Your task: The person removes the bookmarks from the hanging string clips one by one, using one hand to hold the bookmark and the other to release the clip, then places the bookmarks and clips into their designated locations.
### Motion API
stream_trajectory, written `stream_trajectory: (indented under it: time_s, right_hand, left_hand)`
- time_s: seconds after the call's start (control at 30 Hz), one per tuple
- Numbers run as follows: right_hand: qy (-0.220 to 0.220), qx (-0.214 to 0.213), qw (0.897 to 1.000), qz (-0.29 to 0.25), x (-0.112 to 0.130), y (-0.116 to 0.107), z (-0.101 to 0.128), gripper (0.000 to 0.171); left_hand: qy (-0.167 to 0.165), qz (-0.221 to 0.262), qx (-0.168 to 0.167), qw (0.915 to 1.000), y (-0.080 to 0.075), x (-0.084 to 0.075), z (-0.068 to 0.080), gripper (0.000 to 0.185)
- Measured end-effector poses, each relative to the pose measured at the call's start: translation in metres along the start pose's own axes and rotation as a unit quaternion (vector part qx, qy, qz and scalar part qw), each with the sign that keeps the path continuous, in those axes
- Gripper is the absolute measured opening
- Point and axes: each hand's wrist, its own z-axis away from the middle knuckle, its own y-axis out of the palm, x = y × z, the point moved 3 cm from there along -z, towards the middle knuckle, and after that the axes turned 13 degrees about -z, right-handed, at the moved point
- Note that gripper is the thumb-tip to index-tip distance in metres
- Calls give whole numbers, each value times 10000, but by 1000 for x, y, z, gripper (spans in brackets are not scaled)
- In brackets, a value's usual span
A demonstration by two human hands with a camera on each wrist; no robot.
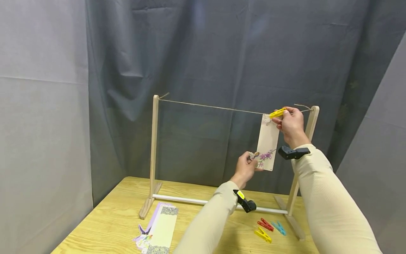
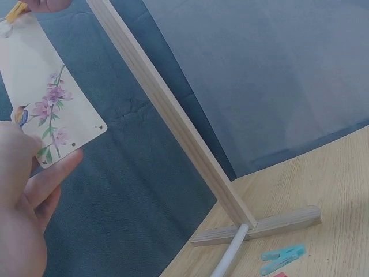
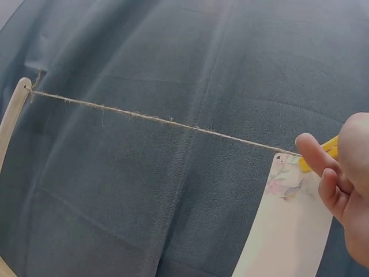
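My right hand [image 1: 292, 124] pinches a yellow clothespin [image 1: 277, 113] at the top edge of a cream card [image 1: 268, 137] printed with purple blossoms and a bird. The card's top edge meets the twine [image 3: 173, 122], and the clothespin's tip lies over the card there. Near the bottom, the fingers of my left hand [image 1: 245, 167] hold the card's lower left edge, thumb in front and fingers behind. In the left wrist view, my left hand [image 2: 26, 202] grips the card [image 2: 52, 98] beside the bird. My right hand [image 3: 351, 179] partly hides the clothespin in the right wrist view.
The twine runs between two wooden posts [image 1: 154, 141] joined low down by a white rod [image 1: 180, 199]. Several cards [image 1: 165, 225] lie overlapping at the table's left. Red clothespins [image 1: 265, 224], a blue clothespin [image 1: 279, 228] and a yellow clothespin [image 1: 263, 235] lie near the right foot.
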Motion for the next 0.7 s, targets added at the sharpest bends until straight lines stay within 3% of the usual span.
stream_trajectory:
  time_s: [0.3, 0.7]
  right_hand:
    - [231, -220, 9959, -841, -2, -3, 2, 24]
    - [460, -427, 9784, -1971, -2, -6, 2, 18]
  left_hand:
    - [-155, 68, -103, 9998, 0, 0, 0, 13]
    - [-278, -57, -189, 9994, 2, 1, 1, 14]
